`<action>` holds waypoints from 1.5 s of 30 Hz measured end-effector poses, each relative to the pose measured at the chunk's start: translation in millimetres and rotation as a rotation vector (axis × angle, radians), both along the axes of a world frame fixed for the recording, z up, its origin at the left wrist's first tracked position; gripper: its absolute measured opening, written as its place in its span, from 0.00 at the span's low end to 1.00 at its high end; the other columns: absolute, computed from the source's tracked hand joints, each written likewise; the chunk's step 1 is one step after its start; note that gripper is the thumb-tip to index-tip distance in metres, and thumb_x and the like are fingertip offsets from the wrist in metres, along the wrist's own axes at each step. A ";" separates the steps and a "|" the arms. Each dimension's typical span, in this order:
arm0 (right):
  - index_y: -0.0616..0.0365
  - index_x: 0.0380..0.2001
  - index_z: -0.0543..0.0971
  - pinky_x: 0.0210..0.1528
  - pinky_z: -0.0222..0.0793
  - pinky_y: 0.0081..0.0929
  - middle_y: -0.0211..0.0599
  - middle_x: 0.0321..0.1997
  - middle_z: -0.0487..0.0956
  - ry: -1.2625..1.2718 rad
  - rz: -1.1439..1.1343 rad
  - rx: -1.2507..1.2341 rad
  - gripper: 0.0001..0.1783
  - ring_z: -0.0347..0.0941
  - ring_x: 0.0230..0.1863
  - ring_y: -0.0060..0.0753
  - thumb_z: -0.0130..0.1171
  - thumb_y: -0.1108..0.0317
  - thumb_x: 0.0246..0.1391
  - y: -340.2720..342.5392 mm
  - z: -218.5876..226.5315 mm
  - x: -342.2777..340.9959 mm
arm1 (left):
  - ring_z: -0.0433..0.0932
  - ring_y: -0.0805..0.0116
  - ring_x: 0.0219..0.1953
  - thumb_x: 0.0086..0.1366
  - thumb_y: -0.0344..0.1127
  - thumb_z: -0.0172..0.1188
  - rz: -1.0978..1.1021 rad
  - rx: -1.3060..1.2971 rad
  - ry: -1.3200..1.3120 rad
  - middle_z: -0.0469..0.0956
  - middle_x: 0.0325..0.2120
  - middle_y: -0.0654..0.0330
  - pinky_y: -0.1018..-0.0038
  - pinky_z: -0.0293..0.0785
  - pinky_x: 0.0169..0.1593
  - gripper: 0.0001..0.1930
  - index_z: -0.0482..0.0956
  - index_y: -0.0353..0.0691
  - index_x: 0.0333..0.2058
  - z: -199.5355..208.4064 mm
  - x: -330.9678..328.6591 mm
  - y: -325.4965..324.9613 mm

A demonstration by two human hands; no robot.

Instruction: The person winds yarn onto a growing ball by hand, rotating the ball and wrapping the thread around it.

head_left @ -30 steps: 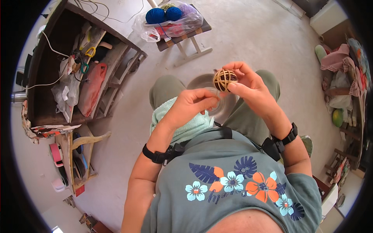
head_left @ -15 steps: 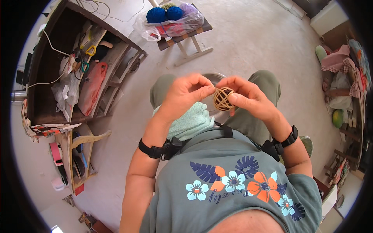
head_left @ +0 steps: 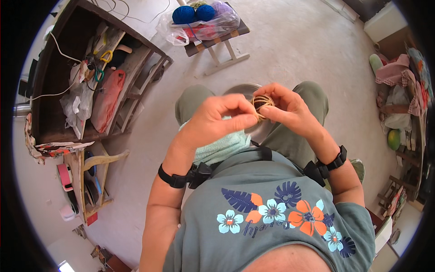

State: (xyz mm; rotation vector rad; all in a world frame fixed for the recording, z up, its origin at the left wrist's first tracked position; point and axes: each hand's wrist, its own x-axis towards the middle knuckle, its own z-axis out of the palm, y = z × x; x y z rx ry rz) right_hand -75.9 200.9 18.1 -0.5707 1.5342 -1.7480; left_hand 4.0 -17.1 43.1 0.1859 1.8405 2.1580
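Note:
Over my lap, my right hand [head_left: 293, 113] is closed around a small ball [head_left: 262, 102] of woven tan strands with a dark inside. Its thumb lies on the near side and its fingers curl over the far side. My left hand [head_left: 219, 119] is pinched at the ball's lower left edge, thumb and forefinger together on a tan strand; the fingertips partly hide it. A pale green towel [head_left: 222, 148] lies over my left thigh, under the left hand. Between my knees is a round metal basin [head_left: 240, 89], partly covered by my hands.
Ahead, a small stool [head_left: 217, 41] bears blue yarn balls [head_left: 183, 15] in a clear plastic bag. At left stands a dark wooden cabinet [head_left: 54, 113] with scissors [head_left: 106, 56] and a red bag [head_left: 111, 97]. Cloths [head_left: 392, 70] and a green fruit [head_left: 393, 139] lie along the right wall.
The ball has turned and moved slightly up in my right hand. My left hand has shifted from the ball's upper left to its lower left edge, still pinching.

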 end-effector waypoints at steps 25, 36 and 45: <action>0.59 0.53 0.74 0.44 0.70 0.18 0.27 0.44 0.78 -0.169 0.266 0.032 0.23 0.72 0.43 0.15 0.61 0.56 0.61 5.5 5.3 0.3 | 0.72 0.79 0.31 0.63 0.28 0.64 0.127 0.002 0.046 0.78 0.29 0.65 0.82 0.68 0.36 0.04 0.80 0.34 0.33 -20.5 -8.9 -7.8; 0.60 0.57 0.67 0.53 0.68 0.22 0.32 0.50 0.76 -0.114 -0.070 -0.210 0.26 0.72 0.51 0.21 0.63 0.66 0.58 -2.4 7.7 -4.4 | 0.75 0.80 0.30 0.64 0.29 0.62 0.035 -0.107 -0.206 0.80 0.29 0.64 0.81 0.70 0.33 0.06 0.83 0.34 0.38 -28.8 5.6 10.8; 0.58 0.51 0.75 0.42 0.69 0.16 0.25 0.40 0.78 -0.080 0.067 0.016 0.18 0.71 0.39 0.12 0.63 0.65 0.60 1.2 10.1 4.3 | 0.74 0.80 0.33 0.62 0.26 0.64 -0.002 -0.087 0.016 0.77 0.31 0.65 0.82 0.68 0.36 0.02 0.81 0.34 0.34 6.0 -6.9 -13.6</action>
